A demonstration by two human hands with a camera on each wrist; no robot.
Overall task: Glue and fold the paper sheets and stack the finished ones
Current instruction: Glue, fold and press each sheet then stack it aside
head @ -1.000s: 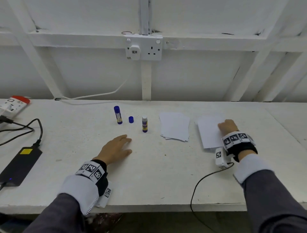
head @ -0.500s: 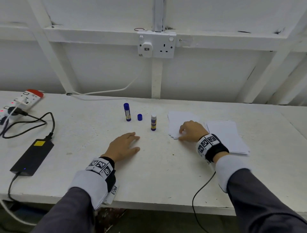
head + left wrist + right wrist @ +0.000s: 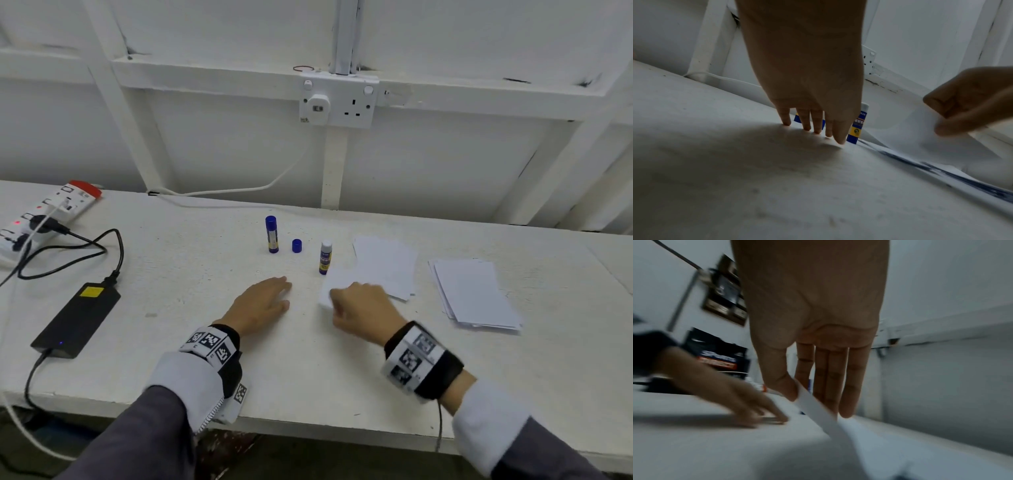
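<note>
Head view bright, even white light, soft shadows under both hands, wide-angle bending at the edges; right hand (image 3: 364, 310) motion-blurred. Both wrist views dim, grey and grainy. Right wrist view heavily smeared, left hand (image 3: 731, 395) streaked; broad shadow under left-hand fingers (image 3: 818, 123).

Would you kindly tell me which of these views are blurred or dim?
Head view: sharp, except the motion-blurred right hand pinching a paper sheet. Right wrist view: smeared throughout. Left wrist view: dim, left hand casting a shadow on the table.
</note>
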